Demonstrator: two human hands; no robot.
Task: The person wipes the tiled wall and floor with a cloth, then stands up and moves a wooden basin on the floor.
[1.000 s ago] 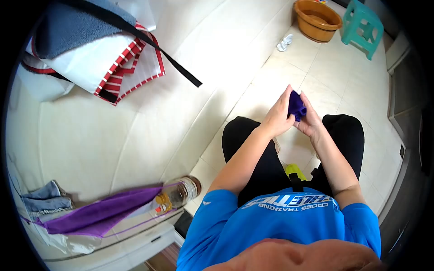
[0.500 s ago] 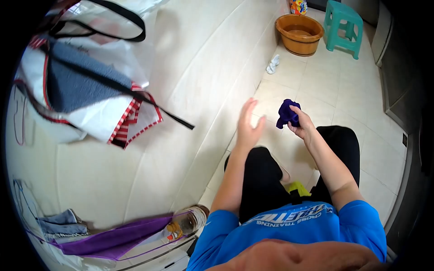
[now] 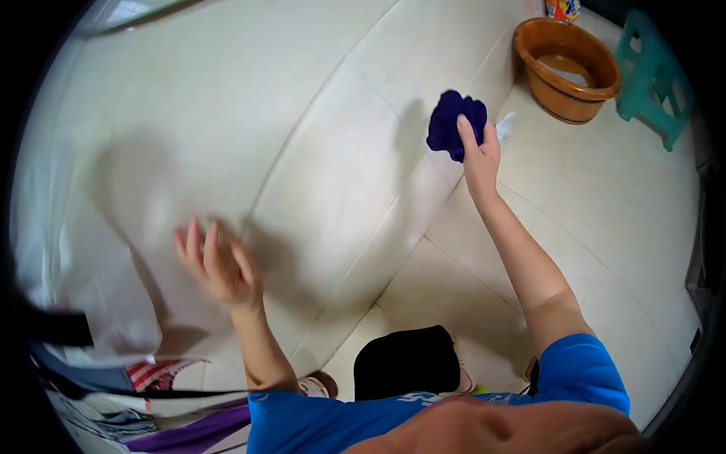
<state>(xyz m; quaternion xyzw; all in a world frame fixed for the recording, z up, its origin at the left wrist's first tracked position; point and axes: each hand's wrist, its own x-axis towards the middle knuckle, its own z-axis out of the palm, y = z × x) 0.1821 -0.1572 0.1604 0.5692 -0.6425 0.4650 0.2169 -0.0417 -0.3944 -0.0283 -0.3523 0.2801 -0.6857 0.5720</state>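
A bunched dark purple cloth (image 3: 451,125) is pinched in my right hand (image 3: 481,155), with the thumb on top of it, out in front of me near the foot of the tiled wall. My left hand (image 3: 219,265) is raised at the left in front of the wall, fingers apart and slightly curled, holding nothing. Below and left of it hang a white plastic sheet or bag (image 3: 113,295) and a red-and-white striped cloth edge (image 3: 162,373).
A brown basin (image 3: 569,102) with something pale inside stands at the upper right, beside a green stool (image 3: 654,83). A small white item (image 3: 505,125) lies near the wall. Purple fabric (image 3: 197,431) hangs at the lower left.
My hands have moved apart: the left let go of the purple cloth and went far left, while the right carried it forward. My view has shifted, and the hanging items now sit lower.
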